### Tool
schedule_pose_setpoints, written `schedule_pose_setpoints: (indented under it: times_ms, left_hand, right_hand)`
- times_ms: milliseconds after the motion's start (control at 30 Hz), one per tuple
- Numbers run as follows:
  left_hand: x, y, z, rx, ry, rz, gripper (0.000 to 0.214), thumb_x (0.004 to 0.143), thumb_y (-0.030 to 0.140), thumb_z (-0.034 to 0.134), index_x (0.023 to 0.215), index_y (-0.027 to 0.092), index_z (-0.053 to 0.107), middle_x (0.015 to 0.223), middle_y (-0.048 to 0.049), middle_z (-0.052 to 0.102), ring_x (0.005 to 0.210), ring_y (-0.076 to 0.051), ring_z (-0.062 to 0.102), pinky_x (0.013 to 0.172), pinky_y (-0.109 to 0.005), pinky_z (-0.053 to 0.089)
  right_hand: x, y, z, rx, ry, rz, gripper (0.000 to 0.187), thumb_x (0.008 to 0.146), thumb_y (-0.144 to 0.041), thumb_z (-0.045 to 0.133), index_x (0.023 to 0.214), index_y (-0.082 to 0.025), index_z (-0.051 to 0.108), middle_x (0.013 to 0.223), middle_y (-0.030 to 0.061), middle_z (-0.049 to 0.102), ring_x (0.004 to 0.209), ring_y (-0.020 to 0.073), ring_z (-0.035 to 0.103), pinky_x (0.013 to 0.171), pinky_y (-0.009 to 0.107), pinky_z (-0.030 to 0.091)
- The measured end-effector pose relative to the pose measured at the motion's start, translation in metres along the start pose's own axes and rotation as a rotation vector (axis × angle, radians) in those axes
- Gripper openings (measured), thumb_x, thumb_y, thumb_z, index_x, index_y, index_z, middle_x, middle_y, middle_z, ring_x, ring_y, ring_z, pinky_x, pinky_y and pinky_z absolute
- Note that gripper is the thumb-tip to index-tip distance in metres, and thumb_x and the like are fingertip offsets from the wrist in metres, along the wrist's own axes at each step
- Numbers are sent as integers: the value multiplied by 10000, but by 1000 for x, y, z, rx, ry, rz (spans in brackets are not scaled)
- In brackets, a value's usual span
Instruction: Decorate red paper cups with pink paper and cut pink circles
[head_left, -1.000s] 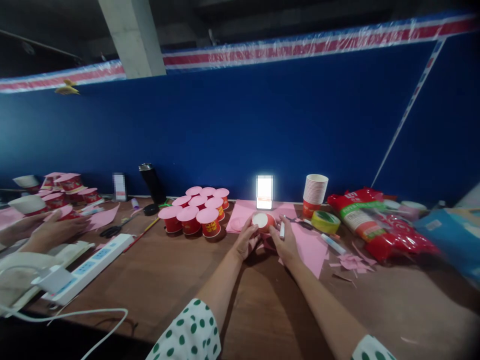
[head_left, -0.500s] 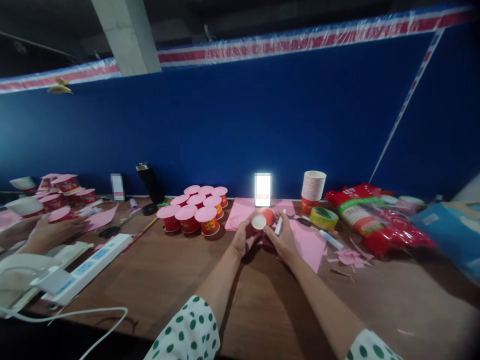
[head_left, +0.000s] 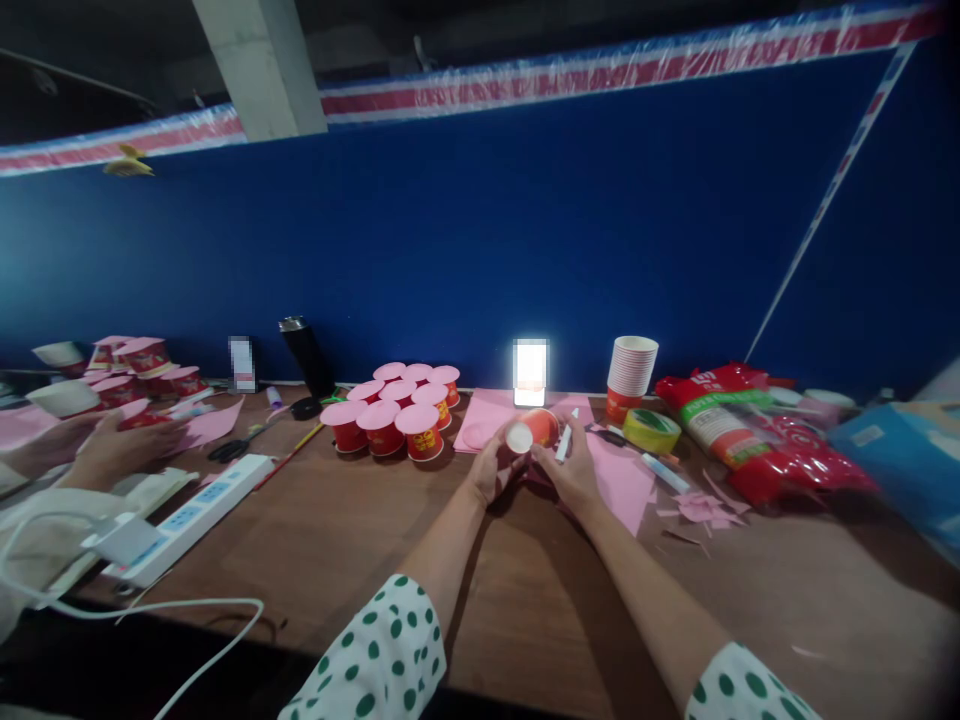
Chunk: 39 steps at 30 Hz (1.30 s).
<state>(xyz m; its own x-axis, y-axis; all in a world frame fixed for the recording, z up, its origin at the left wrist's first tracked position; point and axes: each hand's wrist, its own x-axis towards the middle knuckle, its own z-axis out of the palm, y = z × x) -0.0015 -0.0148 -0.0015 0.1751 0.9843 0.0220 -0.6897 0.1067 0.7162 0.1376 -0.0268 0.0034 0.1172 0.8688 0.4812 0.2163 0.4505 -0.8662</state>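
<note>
Both my hands hold a small red paper cup [head_left: 534,430] above the brown table [head_left: 360,540], tilted on its side with its pale base turned toward me. My left hand [head_left: 491,470] curls around the cup from the left. My right hand [head_left: 571,468] grips it from the right and also pinches a white pen-like stick [head_left: 566,440] that points upward. Under my hands lie pink paper sheets [head_left: 615,480].
A cluster of red cups capped with pink discs [head_left: 397,410] stands to the left. Also here: a lit phone [head_left: 529,372], a stack of paper cups [head_left: 631,375], a tape roll [head_left: 651,428], red packets [head_left: 750,440], pink scraps [head_left: 701,505]. At the far left are another person's hand [head_left: 112,450], a power strip [head_left: 202,500] and scissors [head_left: 236,448].
The cup has been lifted off the pink paper and turned from upside down onto its side, base toward me. The camera view shifted slightly.
</note>
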Motion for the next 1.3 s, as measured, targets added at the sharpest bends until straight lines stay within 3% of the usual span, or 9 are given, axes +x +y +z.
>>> schedule_pose_setpoints:
  times_ms: [133,367,733,833,1000,1133,1300]
  left_hand:
    - [-1,0,2,21,14,-24,414,735,304,687,1135,231,612,1021,-52,687,918,-183,647,813,-287,523]
    - [-2,-1,3,70,-82,24,423,718,182,648,1137,225,608,1027,-51,690,963,-190,640,871,-310,510]
    - [1,-3,1,69,-57,8,502,677,121,681,1159,240,601,958,-42,692,911,-185,650,876,-339,506]
    - [1,-5,0,93,-17,43,595,633,110,738,1189,255,585,922,-25,694,872,-168,654,869,-325,497]
    - [-5,-5,5,161,-98,119,786,553,82,812,1262,266,527,981,-22,693,927,-184,647,893,-329,473]
    - [-7,-3,10,161,-105,148,757,563,120,827,1248,251,533,995,-39,696,957,-206,643,896,-347,474]
    - [-5,-2,9,126,8,157,613,567,187,836,1129,207,593,920,-37,704,877,-195,662,869,-350,484]
  right_hand:
    - [0,-1,-1,-28,26,-20,742,702,-459,693,1331,-185,409,1244,131,549,1077,270,565,902,417,487]
    - [1,-1,-2,-31,23,-37,735,702,-449,697,1333,-198,415,1220,118,564,1042,254,578,895,413,488]
    - [1,-5,-2,-16,26,-31,747,691,-465,698,1336,-210,420,1240,117,561,1060,264,580,891,419,495]
    - [2,2,-2,-43,27,-19,739,703,-486,686,1331,-201,420,1232,125,570,1033,267,592,888,437,496]
    - [5,13,-3,-52,13,40,713,720,-518,659,1305,-175,441,1207,146,594,1040,287,597,863,454,498]
    - [6,14,-4,-7,-30,47,709,748,-532,627,1318,-159,432,1143,154,632,1036,293,606,847,452,501]
    - [4,8,-7,-72,-68,42,639,791,-539,559,1292,-150,474,990,109,679,886,266,639,808,431,505]
